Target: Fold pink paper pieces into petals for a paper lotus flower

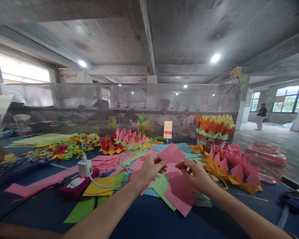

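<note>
Nearest the wearer, the bare front of the dark blue tabletop [144, 225] gives way to loose flat paper: a green sheet [80, 209] at left, yellow sheets [99, 186] just beyond it, and a pile of pink paper [183, 196] over pale green sheets [161, 187] in the middle. Above this pile, the left hand [154, 166] pinches a pink sheet [172, 152] by its lower left side. The right hand [190, 169] is half curled beside the sheet's lower right side; whether it grips the paper cannot be told. No clear crease shows in the held sheet, so this piece is judged at an early stage. To the right lie pink folded points [235, 169], judged complete. Further back stand more finished-looking pieces: red and orange points [112, 146], a pink row [131, 136], and a basket [211, 141] topped with orange and yellow points [215, 126]. A heap of small coloured pieces [72, 146] lies at left, condition unclear. Much flat stock appears unworked. A mesh partition [127, 99] closes the far side.
</note>
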### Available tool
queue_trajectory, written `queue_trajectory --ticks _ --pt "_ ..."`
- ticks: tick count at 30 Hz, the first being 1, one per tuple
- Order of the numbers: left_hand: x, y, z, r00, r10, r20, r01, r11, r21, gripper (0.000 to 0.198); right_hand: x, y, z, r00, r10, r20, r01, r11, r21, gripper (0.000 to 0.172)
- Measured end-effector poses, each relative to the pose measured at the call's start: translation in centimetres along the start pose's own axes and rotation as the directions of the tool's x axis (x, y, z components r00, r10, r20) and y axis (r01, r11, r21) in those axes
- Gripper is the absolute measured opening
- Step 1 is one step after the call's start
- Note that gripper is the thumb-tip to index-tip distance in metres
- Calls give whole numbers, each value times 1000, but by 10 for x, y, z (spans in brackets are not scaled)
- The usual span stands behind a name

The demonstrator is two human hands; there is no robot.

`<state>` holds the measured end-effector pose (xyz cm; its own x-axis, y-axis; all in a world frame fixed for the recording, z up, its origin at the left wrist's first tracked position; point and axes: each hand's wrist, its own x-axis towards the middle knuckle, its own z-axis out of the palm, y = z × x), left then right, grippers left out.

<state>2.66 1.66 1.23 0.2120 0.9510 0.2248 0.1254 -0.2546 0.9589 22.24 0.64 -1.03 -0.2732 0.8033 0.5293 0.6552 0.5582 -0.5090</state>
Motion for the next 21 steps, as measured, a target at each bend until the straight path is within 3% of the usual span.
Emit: queue_trajectory --ticks 2,5,9,12,16,19,21 --pt "1 2 -2 998 -22 -55 22 1000 -2 26 -2 2 -1 998 -25 50 30 993 -116 27" --pt "1 5 -5 991 -91 -103 91 996 -8 27 -6 3 -3 991 34 132 7 955 -296 27" --pt "1 8 -6 985 -120 -122 119 993 -16 27 -11 3 -5 968 137 209 -40 909 -416 55" --pt "1 8 -5 987 -114 -113 112 993 -24 26 -11 7 -5 958 190 214 -83 902 -424 63" --pt "2 6 -5 990 -110 -88 108 994 -18 26 -7 13 -7 938 258 232 -163 917 -363 40" --pt "2 5 -6 993 -95 -73 94 996 -11 26 -2 15 -11 937 216 275 -138 951 -277 17" --pt "2 5 -7 993 -92 -72 92 996 -2 26 1 16 -15 951 189 244 -134 965 -224 9"
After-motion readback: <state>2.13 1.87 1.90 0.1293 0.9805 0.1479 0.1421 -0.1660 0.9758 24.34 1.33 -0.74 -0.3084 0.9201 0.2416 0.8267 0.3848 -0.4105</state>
